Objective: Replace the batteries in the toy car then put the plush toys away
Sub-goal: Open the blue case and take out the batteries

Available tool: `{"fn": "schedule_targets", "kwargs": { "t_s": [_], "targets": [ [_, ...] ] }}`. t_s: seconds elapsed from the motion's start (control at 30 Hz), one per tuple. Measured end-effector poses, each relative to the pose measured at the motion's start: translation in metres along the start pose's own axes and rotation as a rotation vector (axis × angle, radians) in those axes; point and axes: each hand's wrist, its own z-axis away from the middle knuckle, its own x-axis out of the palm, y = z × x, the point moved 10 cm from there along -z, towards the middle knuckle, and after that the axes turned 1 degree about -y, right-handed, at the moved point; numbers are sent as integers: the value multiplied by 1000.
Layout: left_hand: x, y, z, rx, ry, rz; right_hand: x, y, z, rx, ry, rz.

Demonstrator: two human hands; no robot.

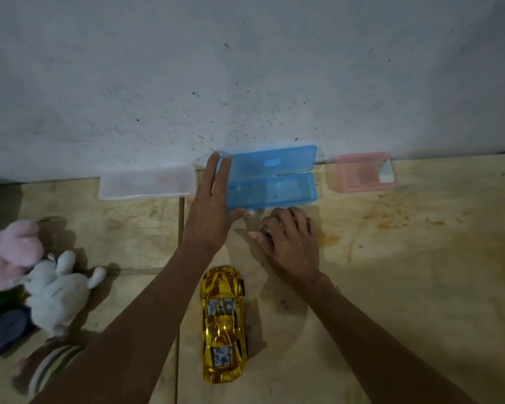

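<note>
A shiny gold toy car (223, 323) stands wheels-down on the wooden table, between my forearms. A blue plastic case (270, 179) lies open against the wall. My left hand (212, 208) rests with straight fingers on the case's left end, thumb at its front corner. Just in front of the case, my right hand (289, 243) lies on the table with curled fingers around a small silvery thing that looks like batteries (264, 228). At the far left lie a white plush rabbit (57, 293) and a pink plush toy (11, 252).
A clear lidded case (146, 185) sits left of the blue one, and a pink box (360, 173) stands to its right, all against the grey wall. Dark objects and a striped item (50, 365) lie at the lower left.
</note>
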Motion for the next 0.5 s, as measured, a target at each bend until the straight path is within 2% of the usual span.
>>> {"fn": "schedule_targets", "kwargs": {
  "t_s": [0.13, 0.43, 0.5],
  "targets": [
    [0, 0, -1, 2, 3, -5, 1, -1, 0, -74, 11, -134],
    [1, -4, 3, -8, 0, -29, 2, -2, 1, -72, 17, -253],
    [1, -5, 5, -6, 4, -26, -11, -4, 1, -67, 65, -287]
  ]
}}
